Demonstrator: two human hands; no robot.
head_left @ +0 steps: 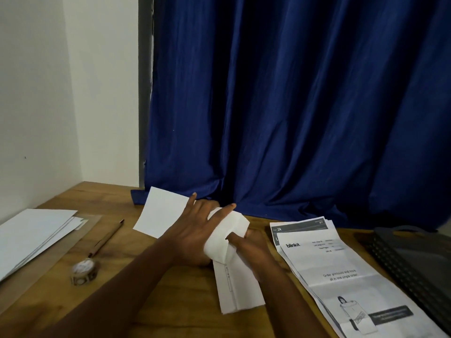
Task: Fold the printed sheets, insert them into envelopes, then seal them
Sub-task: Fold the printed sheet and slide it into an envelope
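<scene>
Sheet (227, 240) being folded over at mid-desk (151, 301): left hand (192, 230) spread flat, pressing; right hand (249, 247) pinching fold. Next, by judgement: crease, then envelopes (34, 235) left of sheet.

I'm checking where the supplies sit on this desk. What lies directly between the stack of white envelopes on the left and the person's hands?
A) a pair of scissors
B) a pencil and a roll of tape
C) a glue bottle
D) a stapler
B: a brown pencil lies slanted on the wooden table, with a small roll of tape just below it, both between the envelopes and the hands.
</scene>
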